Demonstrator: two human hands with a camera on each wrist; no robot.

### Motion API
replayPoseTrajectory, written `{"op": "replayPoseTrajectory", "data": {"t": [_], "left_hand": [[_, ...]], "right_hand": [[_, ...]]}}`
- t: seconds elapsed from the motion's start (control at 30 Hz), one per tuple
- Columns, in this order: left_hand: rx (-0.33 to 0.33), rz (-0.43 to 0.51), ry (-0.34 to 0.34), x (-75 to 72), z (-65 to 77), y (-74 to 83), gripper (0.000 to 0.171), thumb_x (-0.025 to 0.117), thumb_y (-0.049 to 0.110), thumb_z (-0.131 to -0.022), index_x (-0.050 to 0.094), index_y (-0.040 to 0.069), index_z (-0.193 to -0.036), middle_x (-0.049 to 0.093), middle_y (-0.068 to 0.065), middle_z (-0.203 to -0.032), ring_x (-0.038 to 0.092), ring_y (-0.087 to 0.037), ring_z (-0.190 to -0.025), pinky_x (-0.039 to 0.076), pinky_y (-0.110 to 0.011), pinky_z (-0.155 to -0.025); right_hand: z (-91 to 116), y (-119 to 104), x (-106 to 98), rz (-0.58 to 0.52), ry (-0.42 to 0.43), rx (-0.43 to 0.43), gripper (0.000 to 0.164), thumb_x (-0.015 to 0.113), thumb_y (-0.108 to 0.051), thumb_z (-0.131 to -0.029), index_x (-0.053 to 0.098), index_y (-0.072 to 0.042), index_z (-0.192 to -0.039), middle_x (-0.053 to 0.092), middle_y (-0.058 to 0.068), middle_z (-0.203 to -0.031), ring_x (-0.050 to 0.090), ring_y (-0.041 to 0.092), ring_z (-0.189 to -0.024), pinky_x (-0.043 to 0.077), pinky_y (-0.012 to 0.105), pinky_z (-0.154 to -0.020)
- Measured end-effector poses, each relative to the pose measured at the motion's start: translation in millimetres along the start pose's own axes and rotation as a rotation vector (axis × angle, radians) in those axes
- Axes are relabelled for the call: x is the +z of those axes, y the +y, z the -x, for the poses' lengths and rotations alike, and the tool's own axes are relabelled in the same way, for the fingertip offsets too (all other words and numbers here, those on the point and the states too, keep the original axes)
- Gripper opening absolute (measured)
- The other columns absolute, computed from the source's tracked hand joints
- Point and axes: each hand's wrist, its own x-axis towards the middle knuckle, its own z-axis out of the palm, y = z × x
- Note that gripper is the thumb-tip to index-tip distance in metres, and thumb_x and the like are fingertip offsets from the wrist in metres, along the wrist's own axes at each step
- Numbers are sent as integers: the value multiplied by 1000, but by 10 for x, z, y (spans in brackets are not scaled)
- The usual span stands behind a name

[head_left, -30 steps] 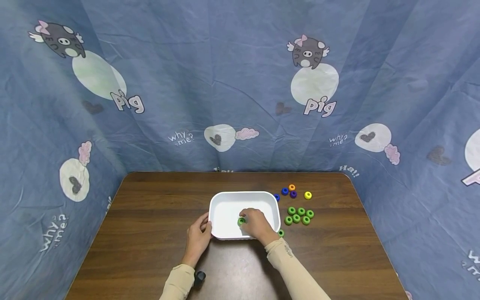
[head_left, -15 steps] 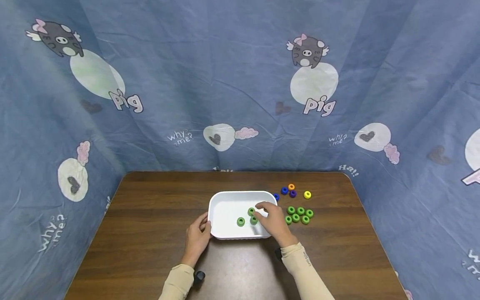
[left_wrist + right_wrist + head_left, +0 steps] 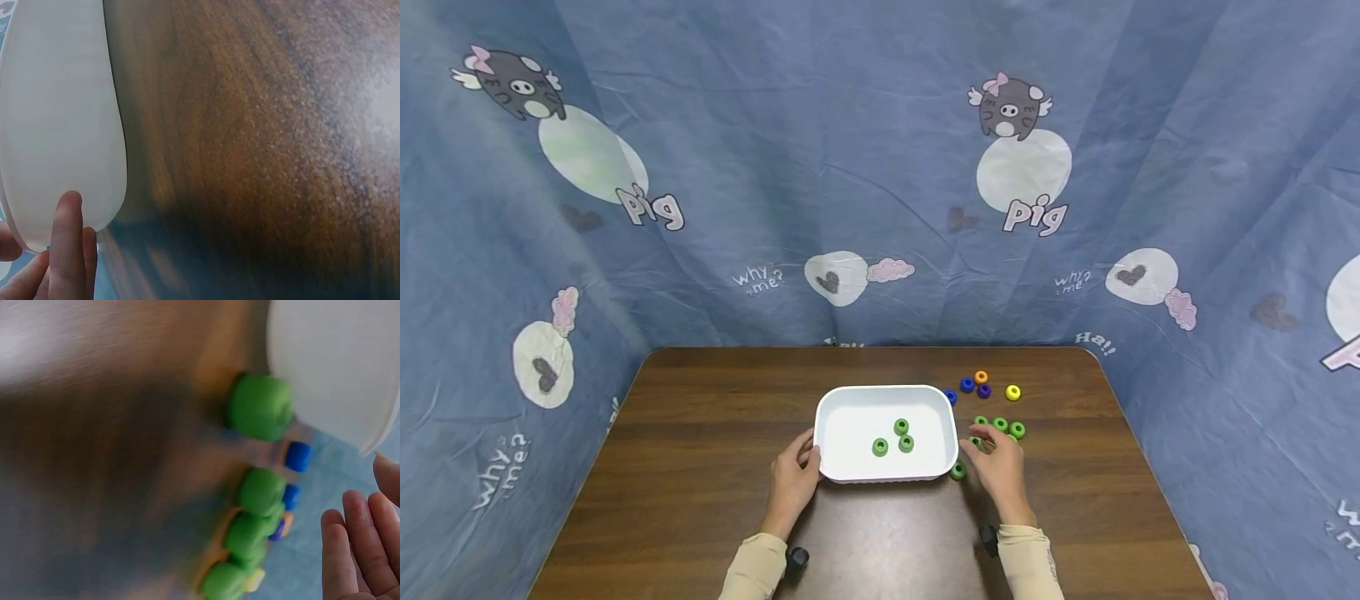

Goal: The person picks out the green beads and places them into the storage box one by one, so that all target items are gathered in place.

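A blue pig-print curtain (image 3: 880, 167) backs the wood-grain tabletop (image 3: 715, 442). At centre frame, the left hand (image 3: 793, 479) grips the lower-left corner of a white tray (image 3: 853, 417) containing three green ring beads (image 3: 907, 449). To its right, the empty right hand (image 3: 997, 471), thumb and fingers parted, hovers over a green bead cluster (image 3: 1001, 429). Crowded beads could scatter if fingers brush them; the lone green bead (image 3: 958, 476) beside the tray's lower-right corner could roll if nudged. The right hand hides part of the cluster; the right wrist view is blurred.
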Motion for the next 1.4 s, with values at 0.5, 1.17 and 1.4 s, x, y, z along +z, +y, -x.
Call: {"op": "replayPoseTrajectory", "data": {"t": [0.5, 1.17, 1.4], "left_hand": [[-8, -8, 3, -8, 13, 17, 39, 56, 3, -97, 59, -3, -136, 68, -28, -122, 72, -34, -103, 61, -17, -62], [-24, -4, 4, -2, 17, 21, 39, 56, 2, -97, 58, -2, -136, 68, -28, -124, 72, -35, -104, 61, -18, -63], [-19, -15, 3, -4, 16, 19, 38, 56, 3, -97, 59, -2, -135, 68, -27, -123, 73, -34, -103, 62, -18, -63]], "right_hand": [[163, 262, 51, 36, -14, 19, 33, 81, -6, -81, 74, -2, -112, 75, 18, -114, 71, 37, -110, 59, 46, -97], [214, 309, 108, 85, -39, 45, 32, 81, -9, -81, 73, -4, -113, 75, 17, -115, 70, 38, -112, 58, 45, -99], [230, 305, 130, 81, -41, 34, 31, 81, -8, -81, 74, -2, -110, 75, 17, -113, 70, 37, -111, 59, 43, -98]]}}
